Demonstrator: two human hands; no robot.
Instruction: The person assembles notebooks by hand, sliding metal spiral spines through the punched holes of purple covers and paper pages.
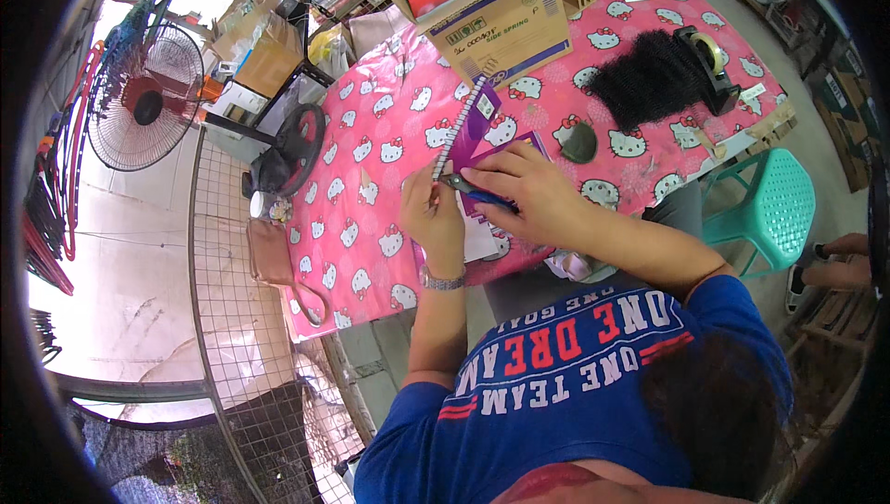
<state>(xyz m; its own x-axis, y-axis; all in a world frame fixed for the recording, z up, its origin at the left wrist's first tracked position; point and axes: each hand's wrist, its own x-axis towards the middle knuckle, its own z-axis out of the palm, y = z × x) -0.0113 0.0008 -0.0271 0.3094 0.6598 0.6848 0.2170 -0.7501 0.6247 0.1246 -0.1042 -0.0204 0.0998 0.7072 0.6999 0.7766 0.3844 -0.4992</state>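
Observation:
A purple notebook (476,120) with a spiral coil (456,136) along its left edge lies slanted at the table's near side. My left hand (434,210) is closed at the lower end of the coil, its fingers pinching the notebook's bound edge. Wrapped round the blue handles of a pair of pliers, my right hand (521,181) rests over the notebook. The pliers' jaws (457,182) reach left to the coil's end, beside my left fingertips. Whether the jaws grip the wire is too small to tell. White sheets (477,240) show under my hands.
A cardboard box (505,31) of colourful notebooks stands at the far side of the pink-covered table (371,184). To the right lie a black coil pile (644,82), a tape dispenser (714,68) and a dark round object (579,142). A brown pouch (271,252) sits left; a green stool (769,207) stands right.

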